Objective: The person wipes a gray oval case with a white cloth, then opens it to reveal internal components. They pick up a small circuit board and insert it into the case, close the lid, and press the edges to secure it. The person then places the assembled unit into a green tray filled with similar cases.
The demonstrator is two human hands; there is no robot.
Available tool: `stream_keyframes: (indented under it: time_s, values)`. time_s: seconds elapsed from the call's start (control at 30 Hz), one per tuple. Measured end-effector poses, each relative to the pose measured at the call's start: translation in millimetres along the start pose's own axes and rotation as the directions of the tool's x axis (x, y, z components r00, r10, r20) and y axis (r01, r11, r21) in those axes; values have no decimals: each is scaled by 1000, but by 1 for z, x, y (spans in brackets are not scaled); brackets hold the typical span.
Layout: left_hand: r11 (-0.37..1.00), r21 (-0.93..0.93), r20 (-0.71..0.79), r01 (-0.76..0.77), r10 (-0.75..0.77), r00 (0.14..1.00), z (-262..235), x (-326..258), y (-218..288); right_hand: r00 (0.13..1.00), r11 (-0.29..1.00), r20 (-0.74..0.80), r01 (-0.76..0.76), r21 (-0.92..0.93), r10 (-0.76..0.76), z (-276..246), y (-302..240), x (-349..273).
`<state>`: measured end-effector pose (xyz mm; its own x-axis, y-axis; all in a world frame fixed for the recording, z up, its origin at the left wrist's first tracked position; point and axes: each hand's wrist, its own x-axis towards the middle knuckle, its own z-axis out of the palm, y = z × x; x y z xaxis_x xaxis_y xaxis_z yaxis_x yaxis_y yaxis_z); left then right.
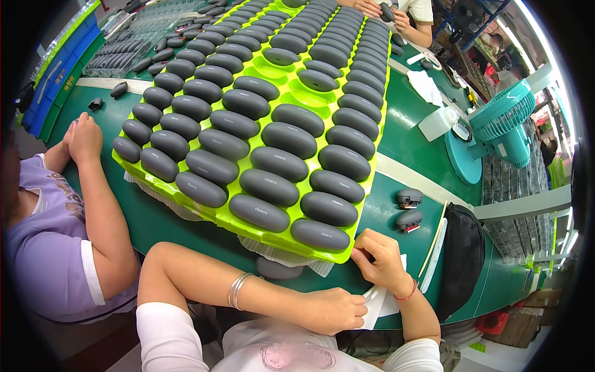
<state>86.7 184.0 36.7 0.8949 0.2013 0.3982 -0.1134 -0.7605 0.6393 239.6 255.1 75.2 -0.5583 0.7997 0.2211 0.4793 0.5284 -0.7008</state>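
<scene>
A bright green moulded tray (217,218) full of dark grey, rounded oval devices (259,212) slants across the table in front of me. My right hand (381,263) is closed, thumb and fingers pinched at the tray's near right corner. Just below it, my left hand (334,311) has its fingers curled on a white sheet (374,305), paper or cloth, that runs up under my right wrist. The left fingertips are partly hidden. Another grey device (279,269) lies beneath the tray's near edge, beside crumpled white wrapping (273,250).
Two opened devices (408,209) lie right of the tray, near a thin stick (432,239) and a black mesh bag (462,260). Farther right stand a teal fan (505,115) and white bottle (438,123). A person in purple (56,229) sits left; another works across the table.
</scene>
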Motion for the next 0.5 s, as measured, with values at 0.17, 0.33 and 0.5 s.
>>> stream_keyframes:
  time_s: [0.17,0.33,0.5]
  values:
    - [1000,-8,-10,2,-2,1000,0,0,0,1000,1000,-1,-2,1,2,-1,-1,0]
    - [1000,2,-11,3,-3,1000,-2,0,1,1000,1000,0,-5,0,5,-1,-1,0]
    - [1000,6,-13,2,-2,1000,-3,0,2,1000,1000,4,-4,-2,4,-1,-1,0]
